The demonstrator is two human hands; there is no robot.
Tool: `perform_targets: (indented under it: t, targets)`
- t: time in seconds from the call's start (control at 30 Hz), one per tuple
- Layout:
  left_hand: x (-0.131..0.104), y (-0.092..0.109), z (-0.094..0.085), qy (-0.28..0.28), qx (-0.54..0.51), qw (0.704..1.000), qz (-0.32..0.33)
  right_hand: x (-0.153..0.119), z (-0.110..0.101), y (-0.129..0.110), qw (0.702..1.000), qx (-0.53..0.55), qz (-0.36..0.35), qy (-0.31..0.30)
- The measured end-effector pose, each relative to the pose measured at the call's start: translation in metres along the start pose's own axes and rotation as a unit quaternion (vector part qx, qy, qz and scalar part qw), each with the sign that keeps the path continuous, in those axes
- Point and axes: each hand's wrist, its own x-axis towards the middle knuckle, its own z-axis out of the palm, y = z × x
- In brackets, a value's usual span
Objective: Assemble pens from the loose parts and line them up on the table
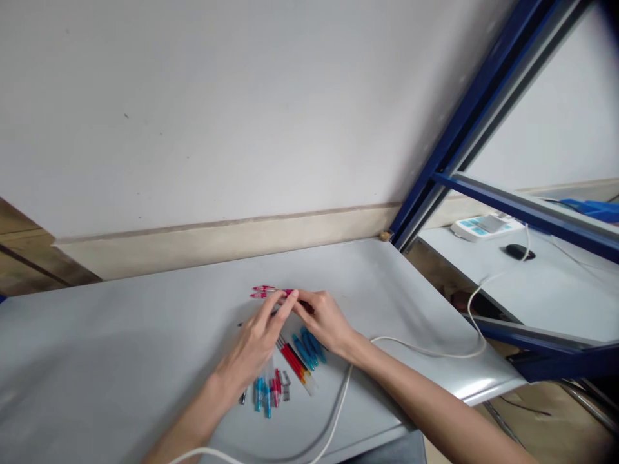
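Observation:
Two pink pens (pixel 262 295) show just beyond my fingers, their clear and silvery ends pointing left. My left hand (pixel 254 341) is closed, its thumb and fingertips pressed at the pink bodies. From the other side my right hand (pixel 326 322) pinches the same pink part, and the fingertips of both hands meet there. The fingers partly hide the pens. Below my hands lie red pen refills (pixel 291 358) with yellowish and clear ends. Blue pen barrels (pixel 308 348) sit beside them, under my right hand.
Nearer to me are light-blue pen parts (pixel 264 394), red pen parts (pixel 276 388) and small metal clips (pixel 285 386). A white cable (pixel 341 403) crosses the grey table (pixel 120 361). At right stand a blue metal frame (pixel 449 142) and a second table with a black mouse (pixel 518 252).

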Motion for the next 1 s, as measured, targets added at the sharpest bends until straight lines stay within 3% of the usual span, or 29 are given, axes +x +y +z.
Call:
perform_targets:
  t: [0.13, 0.4, 0.7, 1.0]
  targets:
    - [0.001, -0.014, -0.003, 0.084, 0.053, 0.995, -0.029, 0.003, -0.007, -0.002, 0.998, 0.057, -0.003, 0.022]
    - [0.003, -0.028, -0.006, 0.069, 0.010, 0.997, -0.033, 0.001, 0.000, 0.005, 0.993, 0.118, 0.010, 0.016]
    - [0.006, -0.023, -0.009, 0.077, 0.007, 0.997, 0.003, 0.004, 0.001, 0.014, 1.000, -0.009, 0.005, -0.001]
    - [0.005, -0.033, -0.004, 0.074, 0.023, 0.996, -0.051, 0.007, -0.005, 0.012, 0.994, 0.099, 0.000, 0.038]
